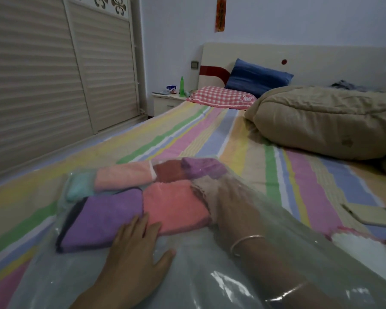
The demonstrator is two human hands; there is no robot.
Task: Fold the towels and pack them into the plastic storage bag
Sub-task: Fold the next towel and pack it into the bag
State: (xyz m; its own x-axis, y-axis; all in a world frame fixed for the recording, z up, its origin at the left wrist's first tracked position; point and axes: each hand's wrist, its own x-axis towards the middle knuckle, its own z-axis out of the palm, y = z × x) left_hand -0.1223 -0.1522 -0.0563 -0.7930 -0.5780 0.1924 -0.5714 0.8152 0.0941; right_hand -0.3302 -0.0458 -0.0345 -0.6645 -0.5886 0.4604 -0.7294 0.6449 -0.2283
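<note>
A clear plastic storage bag (187, 277) lies flat on the striped bed. Inside it are several folded towels: purple (103, 219), coral (174, 206), light pink (123, 177), teal (80, 186), dark red (167, 172) and a smaller purple one (201, 168). My left hand (138, 248) rests on top of the plastic with fingers straight, its tips at the near edges of the purple and coral towels. My right hand (234, 208) is inside the bag, blurred by the plastic, with its fingers at a tan towel (200, 189) beside the coral one. Its grip is unclear.
A white towel with a pink edge (361, 244) lies on the bed at the right, outside the bag, near a flat tan object (370, 215). A bundled beige duvet (321, 121) fills the far right. Pillows (223, 97) lie at the headboard. A wardrobe (42, 85) stands on the left.
</note>
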